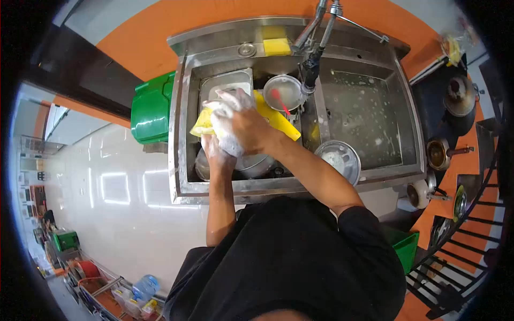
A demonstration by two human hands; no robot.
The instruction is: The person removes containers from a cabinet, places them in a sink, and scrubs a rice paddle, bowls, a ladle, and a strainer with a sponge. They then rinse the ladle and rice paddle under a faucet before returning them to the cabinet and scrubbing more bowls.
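Over the left basin of the steel sink (178, 128), my two soapy hands are together. My left hand (214, 147) is low, partly hidden under a yellow cloth or sponge (202, 123) covered in suds. Above it my right hand (241, 120) lies across the foam, its fingers bent and coated white; what exactly each hand grips is partly hidden. Behind them are a rectangular metal pan (243, 79) and a yellow board (286, 127). A round metal bowl (281, 88) with a red utensil (278, 100) sits to the right. Below my hands is a metal pot (254, 167).
A faucet (311, 69) stands over the divider. Shallow water lies in the right basin (364, 115). A round metal dish (342, 158) rests at the front edge, a yellow sponge (276, 47) on the back ledge. A green bin (152, 109) stands left.
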